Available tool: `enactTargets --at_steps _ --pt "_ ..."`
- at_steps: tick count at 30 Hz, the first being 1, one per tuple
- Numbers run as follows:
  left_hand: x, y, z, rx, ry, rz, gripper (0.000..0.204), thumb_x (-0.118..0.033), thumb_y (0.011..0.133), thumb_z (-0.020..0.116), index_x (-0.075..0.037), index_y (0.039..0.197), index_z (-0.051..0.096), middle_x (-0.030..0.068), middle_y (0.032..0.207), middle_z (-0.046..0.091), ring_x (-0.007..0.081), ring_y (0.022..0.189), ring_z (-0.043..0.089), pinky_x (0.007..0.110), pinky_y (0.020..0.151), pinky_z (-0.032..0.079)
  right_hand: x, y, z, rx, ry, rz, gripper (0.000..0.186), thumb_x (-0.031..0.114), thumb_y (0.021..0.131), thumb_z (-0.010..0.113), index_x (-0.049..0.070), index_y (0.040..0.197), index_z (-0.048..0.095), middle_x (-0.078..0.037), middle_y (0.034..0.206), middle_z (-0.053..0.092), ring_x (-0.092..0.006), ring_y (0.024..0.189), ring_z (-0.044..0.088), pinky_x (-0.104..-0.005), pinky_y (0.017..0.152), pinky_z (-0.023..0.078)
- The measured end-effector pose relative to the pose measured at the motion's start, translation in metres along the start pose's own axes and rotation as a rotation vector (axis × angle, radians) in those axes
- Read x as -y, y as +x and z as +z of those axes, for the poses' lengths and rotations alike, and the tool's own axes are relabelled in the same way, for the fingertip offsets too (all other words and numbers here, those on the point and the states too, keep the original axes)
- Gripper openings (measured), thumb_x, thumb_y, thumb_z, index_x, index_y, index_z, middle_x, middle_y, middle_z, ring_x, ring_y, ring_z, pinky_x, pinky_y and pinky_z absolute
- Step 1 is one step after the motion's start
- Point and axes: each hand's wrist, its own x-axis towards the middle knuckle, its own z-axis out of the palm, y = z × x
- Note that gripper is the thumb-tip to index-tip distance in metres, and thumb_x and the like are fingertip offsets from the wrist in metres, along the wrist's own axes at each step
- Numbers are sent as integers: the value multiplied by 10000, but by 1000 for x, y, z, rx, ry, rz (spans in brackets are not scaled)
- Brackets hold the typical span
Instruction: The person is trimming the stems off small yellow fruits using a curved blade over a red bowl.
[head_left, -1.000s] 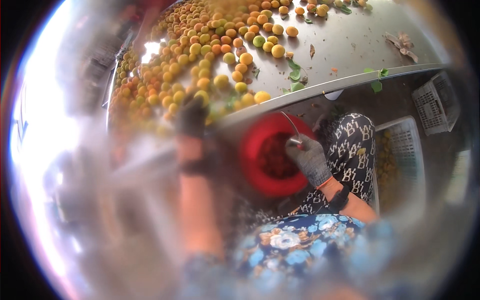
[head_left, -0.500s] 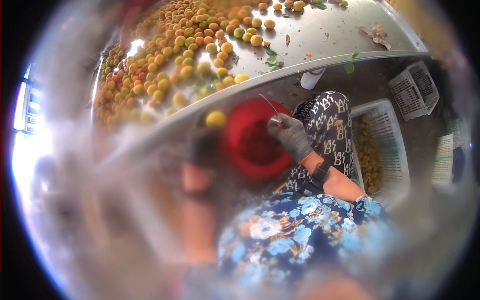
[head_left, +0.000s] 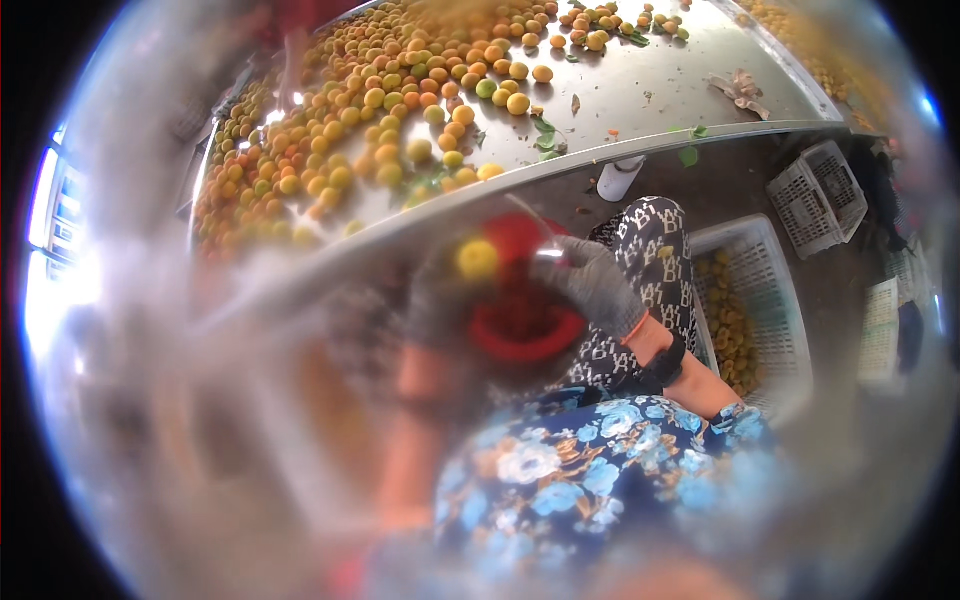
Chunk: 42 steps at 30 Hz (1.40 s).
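Note:
My left hand (head_left: 445, 295), in a dark glove and blurred, holds a yellow round fruit (head_left: 476, 260) over a red bucket (head_left: 530, 340) with dark contents. My right hand (head_left: 595, 285), in a grey knitted glove, grips a thin metal tool with a shiny part (head_left: 550, 254); it is over the bucket's right side, close to the fruit. Above both hands runs the front edge of a steel table (head_left: 650, 85), with many yellow, orange and green round fruits (head_left: 330, 150) spread over its left and middle.
To my right, a white crate (head_left: 780, 300) holds yellowish pieces; a grey crate (head_left: 815, 195) lies beyond it. A white cylinder (head_left: 617, 180) stands under the table. Leaves (head_left: 545, 140) and brown debris (head_left: 740, 90) lie on the tabletop. My patterned leg (head_left: 650, 260) is beside the bucket.
My left hand has moved from among the fruits on the table down to the bucket with a yellow fruit, and is now closer to my right hand and tool.

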Motion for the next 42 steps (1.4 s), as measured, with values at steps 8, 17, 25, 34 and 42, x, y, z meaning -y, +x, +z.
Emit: enactTargets --at_steps 8,17,25,34,42 --pt "-18 -15 35 -50 85 20 552 14 730 757 -80 1240 569 52 1051 640 127 798 614 237 615 535 41 -34 13 102 -251 35 296 283 876 763 47 1020 655 -117 897 705 -189 842 704 -342 763 540" --pt "-28 -15 40 -141 221 -17 520 26 686 784 -78 1180 658 17 990 652 96 785 613 239 627 525 34 -51 1 118 -593 -287 287 302 924 675 65 1083 641 -157 873 661 -362 821 673 -467 711 525" --pt "-19 -14 36 -154 436 29 474 18 690 800 -85 1133 665 1 968 658 99 780 609 247 666 535 31 -50 -3 91 -759 -264 273 364 945 619 112 1050 614 -168 853 672 -377 801 672 -491 698 522" --pt "36 19 2 -307 533 146 388 -13 638 817 -79 978 641 14 854 647 103 749 590 267 648 518 5 -30 4 -98 -1008 -332 240 328 953 601 97 1015 586 -167 798 672 -384 769 672 -494 666 521" --pt "24 11 15 -306 423 74 411 -9 683 793 -97 1039 608 7 867 615 90 699 566 243 579 490 2 -16 -3 -208 -601 -159 287 337 947 656 64 1023 607 -180 854 697 -401 812 674 -481 691 533"
